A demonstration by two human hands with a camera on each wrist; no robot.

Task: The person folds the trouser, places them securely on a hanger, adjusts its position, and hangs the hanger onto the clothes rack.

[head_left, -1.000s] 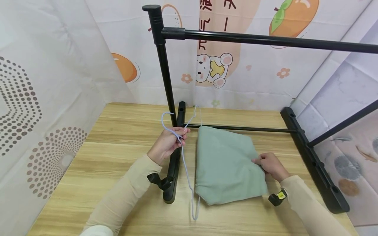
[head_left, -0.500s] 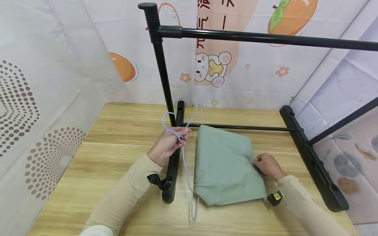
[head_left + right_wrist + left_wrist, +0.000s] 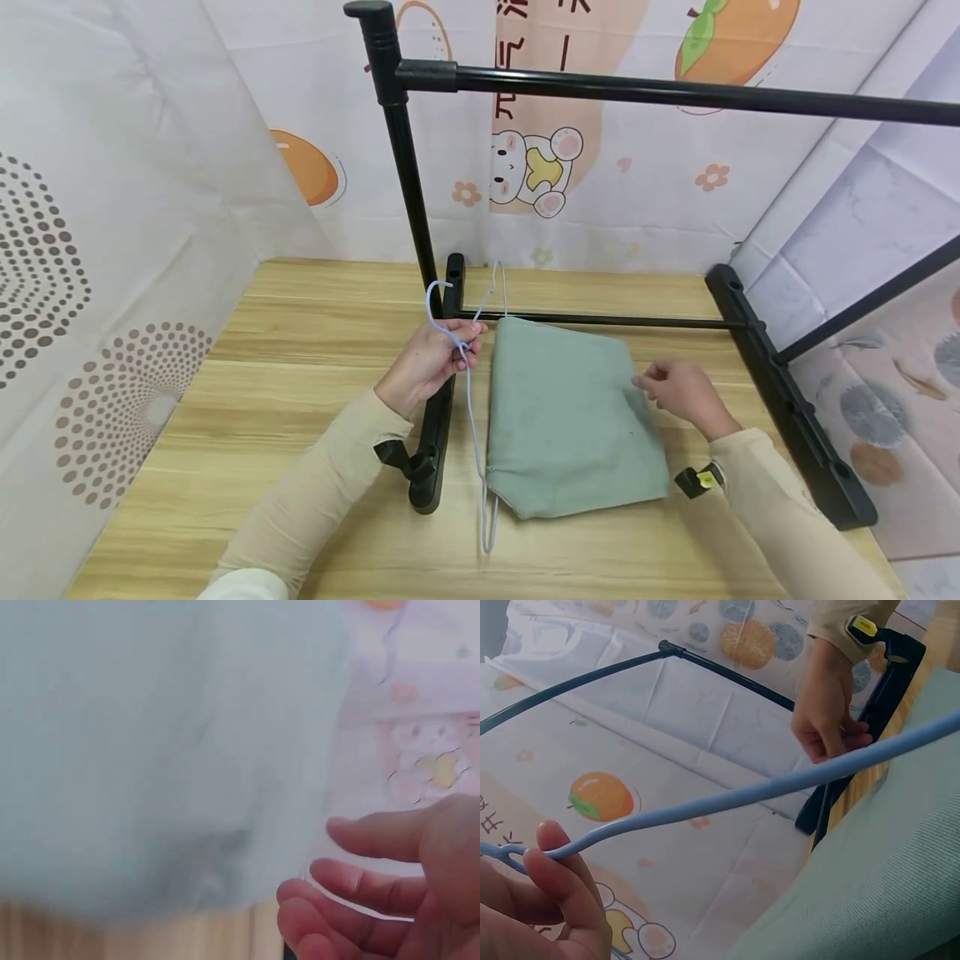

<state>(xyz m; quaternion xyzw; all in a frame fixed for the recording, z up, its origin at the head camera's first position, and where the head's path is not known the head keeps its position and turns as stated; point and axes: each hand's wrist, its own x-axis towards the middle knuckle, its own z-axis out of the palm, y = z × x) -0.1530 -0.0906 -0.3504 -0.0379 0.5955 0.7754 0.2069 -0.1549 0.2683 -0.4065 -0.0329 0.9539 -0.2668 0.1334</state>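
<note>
My left hand [image 3: 431, 367] grips a light blue wire clothes hanger [image 3: 471, 404] near its neck, the hook pointing up past the fingers. Over the hanger hangs a folded sage-green garment [image 3: 573, 417]; its exact kind cannot be told. Both wire ends of the hanger stick out at the garment's left edge, and the rest is hidden in the cloth. Just off the garment's right edge is my right hand [image 3: 686, 396]. In the right wrist view its thumb and fingers [image 3: 375, 836] stand apart, with nothing between them, close beside the blurred cloth.
A black clothes rack stands on the wooden table [image 3: 300, 350]. Its top bar [image 3: 675, 93] crosses above the hands, and a thin lower rod [image 3: 615, 320] runs behind the garment. One foot [image 3: 431, 467] lies beside the left hand, another [image 3: 787, 400] to the right. Printed curtains [image 3: 262, 167] enclose the table.
My right hand has let go of the garment's right edge and risen slightly off it. The left hand keeps its grip while the hanger's hook has tilted a little to the right.
</note>
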